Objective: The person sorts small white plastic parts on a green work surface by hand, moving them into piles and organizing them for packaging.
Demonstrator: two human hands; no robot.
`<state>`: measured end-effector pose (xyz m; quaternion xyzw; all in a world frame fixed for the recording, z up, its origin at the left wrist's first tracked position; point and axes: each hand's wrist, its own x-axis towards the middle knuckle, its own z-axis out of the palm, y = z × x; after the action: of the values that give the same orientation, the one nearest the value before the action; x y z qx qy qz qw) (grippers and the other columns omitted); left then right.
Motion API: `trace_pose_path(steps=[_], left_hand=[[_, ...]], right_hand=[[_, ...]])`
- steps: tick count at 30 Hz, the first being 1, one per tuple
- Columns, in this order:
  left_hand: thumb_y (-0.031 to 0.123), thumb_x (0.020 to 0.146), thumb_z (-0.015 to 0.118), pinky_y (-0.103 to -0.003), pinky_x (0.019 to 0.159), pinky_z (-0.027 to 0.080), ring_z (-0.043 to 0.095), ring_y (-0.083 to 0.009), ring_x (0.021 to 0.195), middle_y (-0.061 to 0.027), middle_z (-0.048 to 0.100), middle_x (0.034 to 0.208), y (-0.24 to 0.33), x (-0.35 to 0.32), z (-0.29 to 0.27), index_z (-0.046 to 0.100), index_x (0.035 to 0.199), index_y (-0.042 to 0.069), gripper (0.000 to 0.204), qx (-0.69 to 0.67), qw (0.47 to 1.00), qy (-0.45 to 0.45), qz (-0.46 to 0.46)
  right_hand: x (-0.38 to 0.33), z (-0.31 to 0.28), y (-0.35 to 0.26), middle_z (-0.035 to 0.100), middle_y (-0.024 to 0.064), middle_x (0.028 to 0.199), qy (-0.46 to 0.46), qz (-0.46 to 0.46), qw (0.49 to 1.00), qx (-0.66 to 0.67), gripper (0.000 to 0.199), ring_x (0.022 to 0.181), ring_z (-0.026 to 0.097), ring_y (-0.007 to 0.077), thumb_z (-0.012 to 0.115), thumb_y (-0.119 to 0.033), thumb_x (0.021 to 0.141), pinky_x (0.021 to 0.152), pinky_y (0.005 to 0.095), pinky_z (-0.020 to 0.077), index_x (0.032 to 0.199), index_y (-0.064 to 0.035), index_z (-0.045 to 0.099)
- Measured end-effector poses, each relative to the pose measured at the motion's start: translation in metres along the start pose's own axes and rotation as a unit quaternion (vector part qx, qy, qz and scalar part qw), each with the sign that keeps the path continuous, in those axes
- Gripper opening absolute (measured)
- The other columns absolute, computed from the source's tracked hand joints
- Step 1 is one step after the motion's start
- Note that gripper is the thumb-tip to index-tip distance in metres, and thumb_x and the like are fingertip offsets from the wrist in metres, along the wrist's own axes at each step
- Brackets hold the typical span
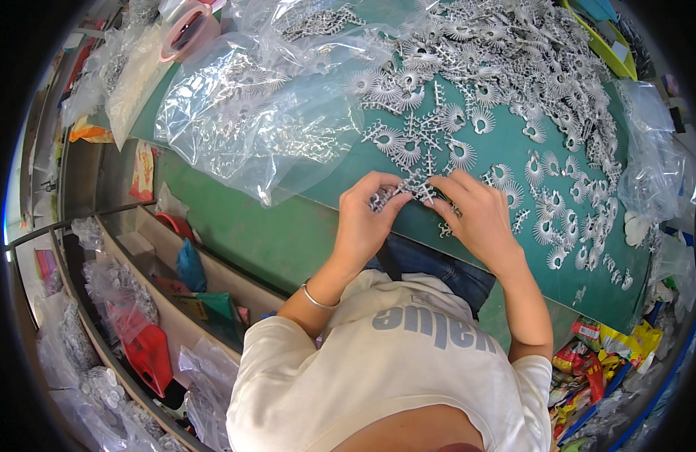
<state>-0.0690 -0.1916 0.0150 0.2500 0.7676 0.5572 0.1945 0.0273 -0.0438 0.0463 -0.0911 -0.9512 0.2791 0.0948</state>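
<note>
Between my two hands, at the near edge of the green tabletop [318,184], is a grey branching piece [417,185] with short forked arms, like a snowflake. My left hand [365,215] is closed, pinching its left side between thumb and fingers. My right hand [476,215] is closed too, thumb and fingertips gripping the right side. Just beyond my fingers lie more branching pieces [419,132] and grey fan-shaped rings [462,154]. Whether the held piece is one part or several joined is too small to tell.
A large heap of grey pieces [514,53] covers the far right of the table. Transparent plastic bags [265,113] lie at the far left, near a pink basket [190,32]. A yellow-green bin [608,38] stands at the far right. Left of me are drawers holding a red pouch [148,358].
</note>
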Motion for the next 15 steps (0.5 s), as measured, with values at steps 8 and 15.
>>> trace_pose_path(steps=[8,15], left_hand=[[0.001,0.073,0.067,-0.023,0.057,0.041,0.049,-0.0095,0.06,-0.0064,0.06,0.072,-0.001,-0.002,0.008,0.061,0.084,-0.001,0.014,0.05,0.997,0.017,0.058],[0.009,0.072,0.07,-0.035,0.057,0.046,0.058,-0.0282,0.064,-0.0128,0.059,0.077,-0.005,-0.007,0.011,0.059,0.085,0.002,0.019,0.112,0.992,-0.021,0.061]], right_hand=[[-0.01,0.002,0.011,0.062,0.0129,0.079,0.006,0.108,0.986,0.13,0.014,0.069,0.061,0.0275,0.061,-0.003,0.076,0.061,0.0347,0.0469,0.09,-0.0012,0.061],[0.016,0.001,0.011,0.058,0.0111,0.078,0.112,0.078,0.99,-0.026,0.013,0.067,0.059,0.028,0.063,-0.009,0.076,0.056,0.0364,0.0465,0.086,-0.002,0.061]])
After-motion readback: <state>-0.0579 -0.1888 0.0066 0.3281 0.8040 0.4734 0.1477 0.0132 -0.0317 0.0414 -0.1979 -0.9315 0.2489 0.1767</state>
